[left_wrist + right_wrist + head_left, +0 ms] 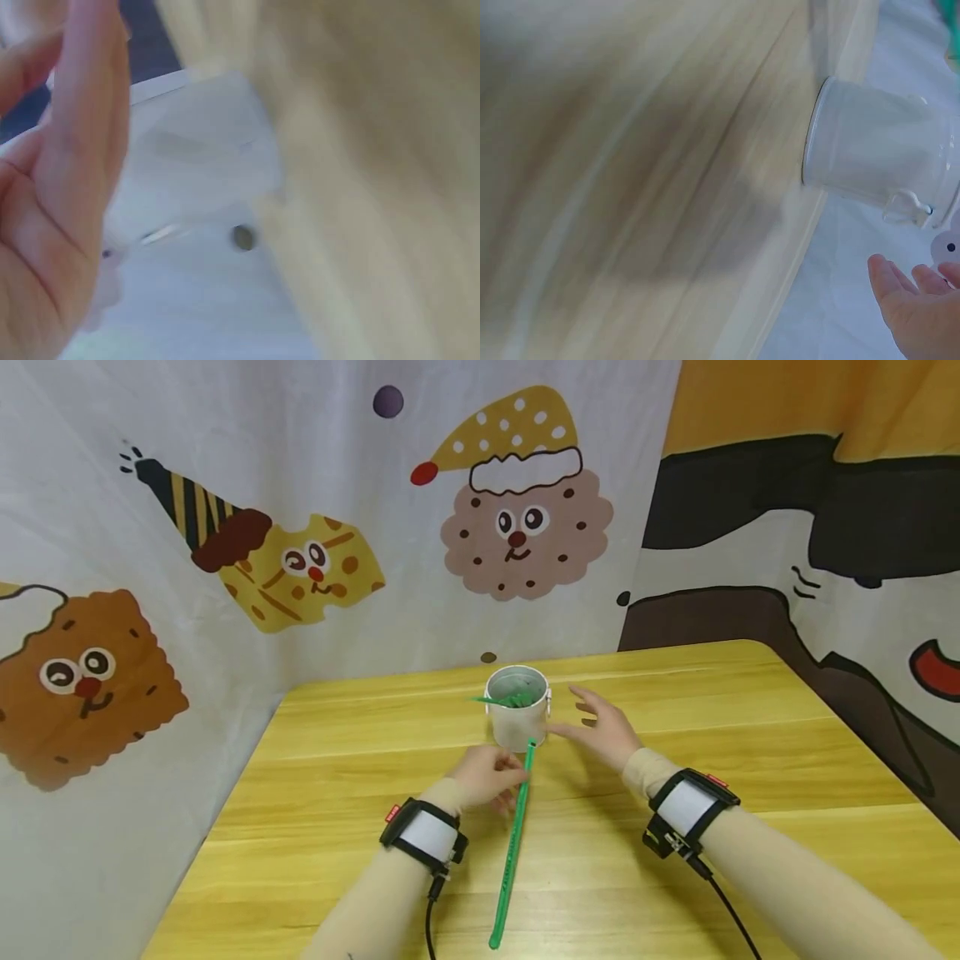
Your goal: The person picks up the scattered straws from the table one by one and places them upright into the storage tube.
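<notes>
My left hand point(489, 775) has its fingers curled and appears to pinch a long, thin green strip point(512, 852) near its upper end. The strip has a dark spot at the top and small dark marks along it; its upper end overlaps the foot of a small white metal bucket point(517, 727). Green pieces point(517, 699) lie in the bucket, one sticking out over its left rim. My right hand point(603, 728) is spread beside the bucket's right side, holding nothing. Both the bucket point(885, 142) and right fingers point(911, 296) appear in the right wrist view. The left wrist view is blurred.
The bucket stands near the back of a yellow wood-grain table point(675, 693). Behind it hangs a white curtain point(420, 627) printed with cartoon biscuits. Cables point(731, 910) trail from both wrist cameras.
</notes>
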The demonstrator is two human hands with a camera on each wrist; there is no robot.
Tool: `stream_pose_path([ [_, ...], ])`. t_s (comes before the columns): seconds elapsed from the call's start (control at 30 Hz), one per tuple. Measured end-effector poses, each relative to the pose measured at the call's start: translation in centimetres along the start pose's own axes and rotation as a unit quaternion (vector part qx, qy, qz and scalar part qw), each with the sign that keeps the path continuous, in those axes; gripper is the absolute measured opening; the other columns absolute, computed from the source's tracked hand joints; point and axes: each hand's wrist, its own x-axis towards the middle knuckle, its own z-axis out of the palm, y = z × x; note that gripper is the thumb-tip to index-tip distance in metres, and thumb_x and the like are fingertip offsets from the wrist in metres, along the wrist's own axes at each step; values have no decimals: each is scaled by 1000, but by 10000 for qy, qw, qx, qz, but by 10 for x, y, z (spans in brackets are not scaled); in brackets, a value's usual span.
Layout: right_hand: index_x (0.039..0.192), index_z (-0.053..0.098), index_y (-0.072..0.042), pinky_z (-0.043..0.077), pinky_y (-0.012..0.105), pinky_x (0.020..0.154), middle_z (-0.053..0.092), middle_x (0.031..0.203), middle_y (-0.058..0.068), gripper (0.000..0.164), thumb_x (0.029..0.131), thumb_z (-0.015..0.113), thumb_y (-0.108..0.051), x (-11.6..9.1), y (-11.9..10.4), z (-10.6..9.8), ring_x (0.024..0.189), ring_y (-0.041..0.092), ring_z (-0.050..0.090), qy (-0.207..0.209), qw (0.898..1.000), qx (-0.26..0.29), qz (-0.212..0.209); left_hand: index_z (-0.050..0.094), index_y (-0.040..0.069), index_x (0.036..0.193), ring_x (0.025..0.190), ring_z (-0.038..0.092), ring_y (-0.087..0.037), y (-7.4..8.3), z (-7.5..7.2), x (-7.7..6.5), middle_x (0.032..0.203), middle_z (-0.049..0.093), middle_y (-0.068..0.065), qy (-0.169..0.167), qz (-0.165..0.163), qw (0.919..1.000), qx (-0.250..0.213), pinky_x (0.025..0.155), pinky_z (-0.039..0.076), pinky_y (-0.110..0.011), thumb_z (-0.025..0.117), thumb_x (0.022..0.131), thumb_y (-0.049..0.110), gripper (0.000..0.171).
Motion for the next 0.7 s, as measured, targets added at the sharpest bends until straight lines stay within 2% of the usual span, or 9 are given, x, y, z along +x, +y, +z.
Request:
stream_pose_path([
  [0.07,155,29,-7,43,57,109,32,158,22,81,92,70,-38,-8,3,-6,138,47,41,-26,10000,48,23,67,-3,103,68,70,-28,9,-8,-9,89,70,-21,-48,366,9992,-136,63,63,-43,63,97,16,20],
  [0.17,153,35,-8,48,56,105,40,154,20,72,96,63,-42,-20,7,-11,135,45,45,9,9999,111,-67,67,-3,107,77,71,-32,23,-18,-22,94,70,-22,81,843,9961,-253,63,63,-40,63,98,17,22],
  [0.27,149,43,-6,52,52,100,52,145,19,62,100,56,-43,-30,9,-12,127,41,54,78,9992,311,-236,67,-3,109,78,71,-27,38,-26,-29,95,71,-20,452,1346,9894,-299,63,63,-34,64,97,15,22],
  [0.37,142,50,0,56,47,95,60,135,23,52,104,52,-35,-39,6,-8,116,37,62,65,9959,725,-530,68,-3,110,78,72,-24,51,-31,-29,96,72,-20,911,1814,9787,-308,62,62,-29,64,97,14,22],
  [0.53,130,59,5,61,41,84,67,118,26,37,102,57,-20,-50,-11,2,94,25,72,-33,9862,1350,-962,69,-2,108,83,73,-31,68,-32,-26,100,73,-18,1503,2456,9572,-297,62,62,-26,64,97,13,19],
  [0.7,119,67,2,62,38,75,73,105,11,30,93,69,-12,-54,-32,10,82,14,72,39,9788,1552,-1334,69,-1,108,82,72,-30,78,-27,-22,98,74,-17,1672,2841,9435,-348,63,61,-24,64,97,13,18],
])
